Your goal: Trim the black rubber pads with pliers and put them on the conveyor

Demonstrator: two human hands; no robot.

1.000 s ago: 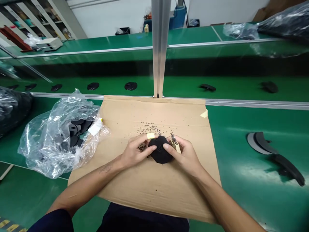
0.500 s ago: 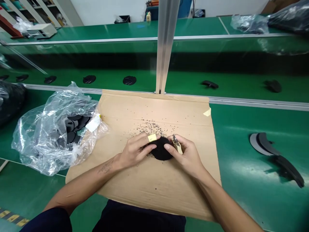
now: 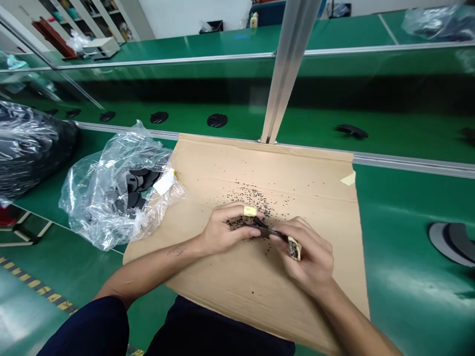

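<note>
1. In the head view, the left grip (image 3: 224,230) was clasping one end of a thin black piece (image 3: 265,231), which sat between both hands and was seen nearly edge-on, so its faces could hardly be made out.
2. The right grip (image 3: 308,249) was pinching the other end and also holding a small tool (image 3: 294,248) with a pale handle; fingers hid most of the tool.
3. Yellow tape (image 3: 250,211) wrapped a left finger; any marks on it were too small to read.
4. Beneath both grips lay a cardboard sheet (image 3: 230,296); black bits (image 3: 254,198) were scattered just beyond them, partly covered by the left hand.
5. Left of the left grip, a crumpled clear bag (image 3: 92,178) blurred the outlines of dark parts (image 3: 137,180) inside; its white label (image 3: 164,182) showed no legible writing.
6. Farther left, a shiny black bag (image 3: 33,148) was cut off by the frame.
7. Well right of the right grip, curved pieces (image 3: 452,242) on the green tabletop (image 3: 393,247) were also cut off.
</note>
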